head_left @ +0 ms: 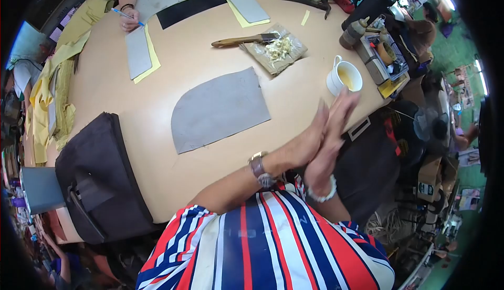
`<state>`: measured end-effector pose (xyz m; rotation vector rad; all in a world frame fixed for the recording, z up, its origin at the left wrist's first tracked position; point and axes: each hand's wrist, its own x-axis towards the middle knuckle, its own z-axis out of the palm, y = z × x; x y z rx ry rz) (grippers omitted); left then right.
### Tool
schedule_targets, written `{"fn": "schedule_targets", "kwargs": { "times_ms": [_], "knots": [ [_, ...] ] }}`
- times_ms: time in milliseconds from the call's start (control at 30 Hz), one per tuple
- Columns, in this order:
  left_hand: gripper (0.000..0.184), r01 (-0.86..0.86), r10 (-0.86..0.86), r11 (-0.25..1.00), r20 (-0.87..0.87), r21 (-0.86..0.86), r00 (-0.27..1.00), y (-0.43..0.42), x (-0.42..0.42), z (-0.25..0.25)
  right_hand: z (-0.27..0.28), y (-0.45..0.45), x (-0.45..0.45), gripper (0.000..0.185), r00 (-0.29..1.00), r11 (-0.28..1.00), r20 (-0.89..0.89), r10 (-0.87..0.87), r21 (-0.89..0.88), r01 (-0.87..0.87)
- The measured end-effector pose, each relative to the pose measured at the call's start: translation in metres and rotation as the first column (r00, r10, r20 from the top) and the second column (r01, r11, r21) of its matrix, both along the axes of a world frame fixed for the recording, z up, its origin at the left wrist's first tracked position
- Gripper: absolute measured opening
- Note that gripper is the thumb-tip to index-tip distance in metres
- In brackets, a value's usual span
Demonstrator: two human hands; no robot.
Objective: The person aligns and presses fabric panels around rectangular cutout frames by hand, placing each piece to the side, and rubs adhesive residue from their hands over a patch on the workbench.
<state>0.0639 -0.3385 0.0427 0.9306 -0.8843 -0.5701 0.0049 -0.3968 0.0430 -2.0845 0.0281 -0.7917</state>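
Note:
My left hand (304,144), with a watch at the wrist, lies palm to palm against my right hand (326,156), which has a pale bracelet. Both hands have their fingers stretched out, slightly blurred, and nothing shows between them. Just beyond my fingertips stands a white cup (337,82) with yellowish liquid in it. To the left, a grey rounded panel (220,111) lies flat on the table (205,172). Farther back, a wooden-handled brush (239,42) rests on a folded brown sheet (273,68) beside a pale, crumbly heap (279,49).
Across the table, a person's hand (130,19) holds a blue pen on a grey and yellow piece (139,53). A hammer (304,0) lies at the back. A toolbox (375,61) and squeeze bottle (353,33) stand right. A dark bag (105,174) lies left.

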Motion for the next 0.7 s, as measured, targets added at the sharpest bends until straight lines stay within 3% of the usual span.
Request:
{"fn": "schedule_targets", "kwargs": {
  "times_ms": [33, 133, 167, 233, 267, 300, 367, 400, 500, 567, 600, 700],
  "knots": [
    [0.075, 0.014, -0.014, 1.000, 0.007, -0.008, 1.000, -0.003, -0.003, -0.002, -0.004, 0.005, -0.007, 0.075, 1.000, 0.998, -0.014, 0.015, -0.054, -0.016],
    [0.071, 0.093, -0.092, 0.996, 0.047, 0.000, 0.995, -0.020, -0.017, -0.019, -0.007, -0.009, -0.013, 0.079, 0.997, 0.979, 0.043, -0.070, 0.194, 0.060],
    [0.070, 0.143, -0.145, 0.989, 0.067, 0.022, 0.987, -0.028, -0.028, -0.029, -0.002, -0.017, -0.016, 0.079, 0.988, 0.878, 0.015, -0.154, 0.460, 0.130],
    [0.067, 0.240, -0.246, 0.969, 0.098, 0.065, 0.964, -0.040, -0.049, -0.036, 0.008, -0.051, -0.018, 0.078, 0.931, 0.818, 0.019, -0.364, 0.484, 0.310],
    [0.068, 0.318, -0.320, 0.947, 0.080, 0.036, 0.944, -0.047, -0.058, -0.041, 0.004, -0.073, -0.025, 0.078, 0.926, 0.824, 0.017, -0.377, 0.464, 0.327],
    [0.071, 0.407, -0.406, 0.913, -0.088, -0.001, 0.910, -0.050, -0.063, -0.040, -0.004, -0.090, -0.032, 0.079, 0.921, 0.829, 0.015, -0.389, 0.443, 0.342],
    [0.076, 0.559, -0.535, 0.825, -0.436, -0.084, 0.724, -0.054, -0.069, -0.040, -0.016, -0.089, -0.043, 0.075, 0.875, 0.876, 0.060, -0.480, -0.021, 0.481],
    [0.077, 0.519, -0.459, 0.854, -0.511, -0.029, 0.727, -0.055, -0.070, -0.040, -0.016, -0.077, -0.047, 0.077, 0.875, 0.843, 0.054, -0.482, -0.243, 0.480],
    [0.079, 0.439, -0.271, 0.896, -0.696, 0.070, 0.665, -0.066, -0.083, -0.060, -0.047, -0.068, -0.072, 0.081, 0.967, 0.862, -0.049, -0.250, -0.466, 0.199],
    [0.081, 0.415, -0.231, 0.909, -0.795, 0.029, 0.561, -0.080, -0.097, -0.106, -0.076, -0.071, -0.079, 0.083, 0.962, 0.962, -0.178, -0.207, -0.216, 0.167],
    [0.084, 0.522, -0.160, 0.846, -0.880, 0.112, 0.447, -0.065, -0.091, -0.088, -0.092, -0.072, -0.081, 0.084, 0.958, 0.985, -0.233, -0.167, -0.080, 0.153],
    [0.095, 0.587, -0.249, 0.809, -0.885, 0.033, 0.393, -0.067, -0.095, -0.115, -0.140, -0.088, -0.099, 0.083, 0.909, 0.981, -0.374, -0.185, -0.010, 0.195]
  ]
}}
